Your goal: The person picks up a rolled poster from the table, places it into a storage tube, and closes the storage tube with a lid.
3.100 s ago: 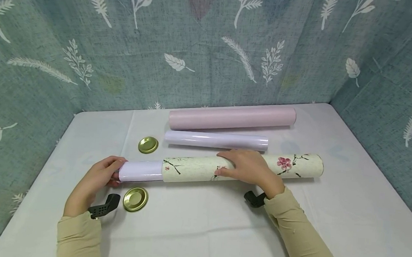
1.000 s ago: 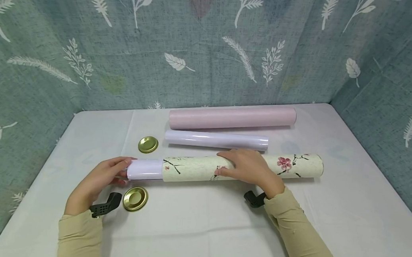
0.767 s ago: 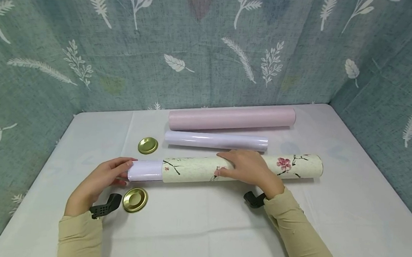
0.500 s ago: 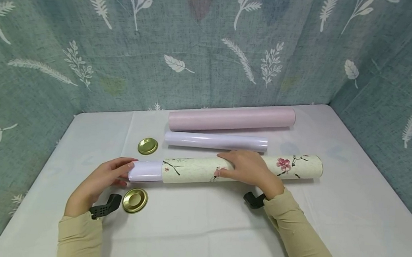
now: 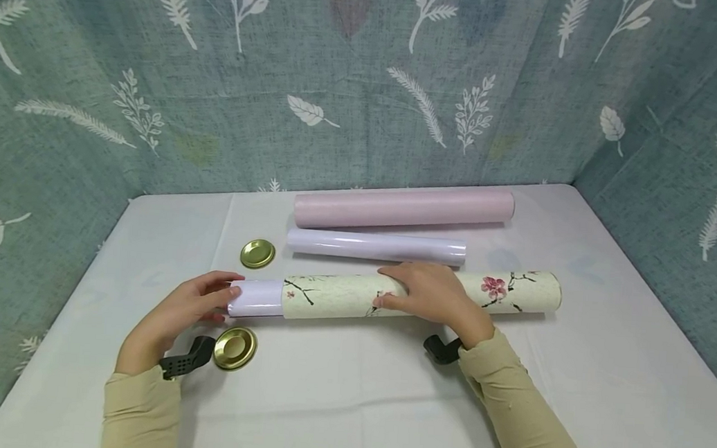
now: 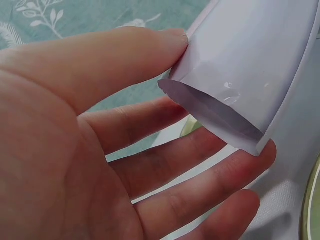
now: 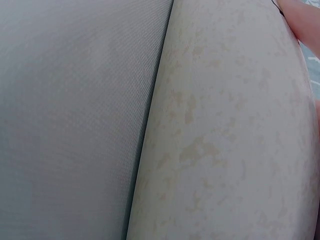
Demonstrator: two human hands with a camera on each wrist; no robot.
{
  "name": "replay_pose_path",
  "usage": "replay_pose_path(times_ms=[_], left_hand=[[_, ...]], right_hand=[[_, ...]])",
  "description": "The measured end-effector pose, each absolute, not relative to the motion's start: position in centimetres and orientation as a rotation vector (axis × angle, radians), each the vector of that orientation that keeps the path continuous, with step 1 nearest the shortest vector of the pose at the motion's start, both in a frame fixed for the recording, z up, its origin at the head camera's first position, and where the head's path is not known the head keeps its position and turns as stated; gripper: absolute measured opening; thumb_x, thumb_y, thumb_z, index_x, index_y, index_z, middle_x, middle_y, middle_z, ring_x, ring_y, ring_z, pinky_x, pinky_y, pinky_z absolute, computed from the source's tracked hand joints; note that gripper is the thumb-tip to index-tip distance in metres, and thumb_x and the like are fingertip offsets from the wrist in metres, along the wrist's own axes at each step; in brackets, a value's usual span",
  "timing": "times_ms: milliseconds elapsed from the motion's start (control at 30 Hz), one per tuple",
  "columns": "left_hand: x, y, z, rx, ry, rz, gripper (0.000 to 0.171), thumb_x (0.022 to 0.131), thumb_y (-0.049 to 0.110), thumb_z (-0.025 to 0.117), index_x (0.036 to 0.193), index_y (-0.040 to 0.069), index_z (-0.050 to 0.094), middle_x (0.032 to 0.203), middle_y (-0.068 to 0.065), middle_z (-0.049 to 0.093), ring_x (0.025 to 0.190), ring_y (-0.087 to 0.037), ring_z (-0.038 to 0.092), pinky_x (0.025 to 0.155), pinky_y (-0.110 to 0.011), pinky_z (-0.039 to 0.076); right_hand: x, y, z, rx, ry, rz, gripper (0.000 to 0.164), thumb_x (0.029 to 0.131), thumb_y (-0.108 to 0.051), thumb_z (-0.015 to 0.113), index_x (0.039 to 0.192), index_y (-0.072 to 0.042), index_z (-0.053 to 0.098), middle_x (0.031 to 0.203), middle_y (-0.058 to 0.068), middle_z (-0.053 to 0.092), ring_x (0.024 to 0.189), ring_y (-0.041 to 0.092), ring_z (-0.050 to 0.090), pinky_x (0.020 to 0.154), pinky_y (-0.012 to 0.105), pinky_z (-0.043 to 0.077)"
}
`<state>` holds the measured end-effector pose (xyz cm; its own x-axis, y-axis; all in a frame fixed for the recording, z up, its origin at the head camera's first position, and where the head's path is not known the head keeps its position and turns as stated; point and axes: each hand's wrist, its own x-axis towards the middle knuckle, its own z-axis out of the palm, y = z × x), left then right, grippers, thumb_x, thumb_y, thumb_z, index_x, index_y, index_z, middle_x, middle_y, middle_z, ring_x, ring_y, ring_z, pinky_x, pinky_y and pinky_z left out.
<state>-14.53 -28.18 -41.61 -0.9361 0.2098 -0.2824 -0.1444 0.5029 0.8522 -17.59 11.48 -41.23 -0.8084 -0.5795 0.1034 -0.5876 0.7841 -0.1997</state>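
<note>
A glossy lilac paper roll [image 5: 256,298] sticks out of the left end of a cream cardboard tube [image 5: 328,296] printed with plum blossom. At the roll's outer end, my left hand [image 5: 187,309] holds its rim between thumb and fingers. The left wrist view shows that end of the roll [image 6: 245,65] squeezed to a flattened opening, with the thumb on one edge and fingertips along the other. Across the tube's middle lies my right hand [image 5: 431,291], gripping it from above against the table. Up close in the right wrist view, the tube [image 7: 220,125] fills much of the picture.
Behind the tube lie a second lilac roll [image 5: 376,246] and a pink tube [image 5: 403,208]. Two gold metal lids [image 5: 258,253] rest on the white-covered table [image 5: 346,403], one behind the roll and one in front. A patterned curtain [image 5: 367,100] stands at the back.
My left hand has moved rightward, and the lilac roll has slid further into the floral tube, so less of it shows. The right hand and tube have stayed put.
</note>
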Motion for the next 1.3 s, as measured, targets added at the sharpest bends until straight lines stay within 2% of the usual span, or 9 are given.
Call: replay_pose_path(times_ms=[533, 933, 1300], left_hand=[[-14.8, -27.3, -41.7, 0.039, 2.404, 1.340, 0.059, 0.082, 0.047, 0.058, 0.127, 0.012, 0.041, 0.123, -0.013, 0.044, 0.090, -0.024, 0.056, 0.075, -0.033, 0.048], [-14.8, -26.4, -41.5, 0.111, 2.350, 1.424, 0.056, 0.082, 0.037, 0.063, 0.127, 0.010, 0.042, 0.122, -0.014, 0.045, 0.090, -0.024, 0.057, 0.077, -0.035, 0.048], [-14.6, -26.1, -41.1, 0.126, 2.348, 1.420, 0.057, 0.082, 0.035, 0.064, 0.128, 0.009, 0.042, 0.122, -0.016, 0.045, 0.090, -0.023, 0.057, 0.077, -0.035, 0.049]], right_hand=[[-17.5, 11.4, -41.4, 0.958, -2.936, 0.343, 0.068, 0.076, -0.072, 0.041, 0.126, -0.027, 0.051, 0.119, -0.004, 0.057, 0.108, 0.016, 0.052, 0.082, 0.039, 0.044], [-17.5, 11.8, -41.3, 0.944, -2.932, 0.335, 0.067, 0.076, -0.072, 0.041, 0.126, -0.028, 0.051, 0.118, -0.004, 0.057, 0.109, 0.015, 0.052, 0.082, 0.039, 0.044], [-17.5, 11.6, -41.3, 0.954, -2.926, 0.364, 0.066, 0.076, -0.071, 0.043, 0.125, -0.028, 0.051, 0.118, -0.004, 0.057, 0.108, 0.015, 0.052, 0.082, 0.039, 0.044]])
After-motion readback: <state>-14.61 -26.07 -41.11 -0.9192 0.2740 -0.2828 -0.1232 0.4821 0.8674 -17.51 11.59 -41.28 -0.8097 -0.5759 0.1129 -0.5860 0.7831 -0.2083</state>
